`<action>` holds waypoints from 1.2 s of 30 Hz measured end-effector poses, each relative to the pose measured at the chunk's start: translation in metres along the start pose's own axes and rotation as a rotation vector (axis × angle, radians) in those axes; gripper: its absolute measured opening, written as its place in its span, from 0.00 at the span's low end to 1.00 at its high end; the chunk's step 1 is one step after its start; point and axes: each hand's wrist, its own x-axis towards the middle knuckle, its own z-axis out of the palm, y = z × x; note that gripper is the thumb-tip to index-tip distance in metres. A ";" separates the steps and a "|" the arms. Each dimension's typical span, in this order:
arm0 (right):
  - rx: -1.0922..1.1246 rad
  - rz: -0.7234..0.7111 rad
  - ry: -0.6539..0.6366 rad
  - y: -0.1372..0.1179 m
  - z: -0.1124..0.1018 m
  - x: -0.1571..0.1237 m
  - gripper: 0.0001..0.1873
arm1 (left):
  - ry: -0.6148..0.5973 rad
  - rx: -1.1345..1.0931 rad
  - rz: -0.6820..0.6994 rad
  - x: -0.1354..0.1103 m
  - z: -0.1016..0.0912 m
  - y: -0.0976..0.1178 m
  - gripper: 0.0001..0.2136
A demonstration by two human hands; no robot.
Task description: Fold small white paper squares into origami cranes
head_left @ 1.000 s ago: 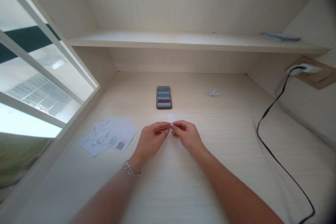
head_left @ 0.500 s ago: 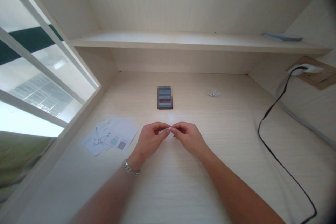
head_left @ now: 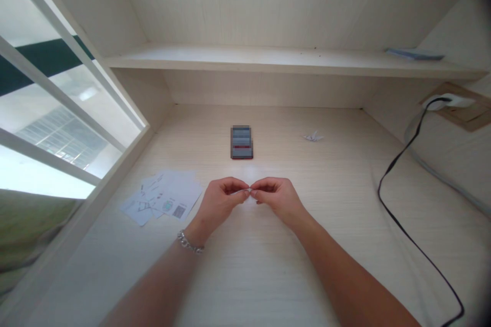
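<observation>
Both hands together at the middle of the desk, fingertips meeting and pinching a small folded strip of white paper: left hand and right hand, wrists angled apart. Long axis of the strip roughly level, side to side, one end toward each hand; folds too small to tell. Chain bracelet on the left wrist. Just left of the left hand, loose printed sheets with diagrams, near the raised left edge of the desk. To the right, a wide stretch of pale wood-grain desk up to a looping black cable. Farther ahead, a pixelated dark rectangular object and, well apart from it, a tiny white paper crane. Beyond, a long shelf with a flat bluish item at its right end, and a white plug at the right wall.
</observation>
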 end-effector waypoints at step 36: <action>-0.267 -0.252 0.077 -0.001 0.000 -0.007 0.10 | 0.107 -0.048 0.150 -0.001 0.004 -0.006 0.10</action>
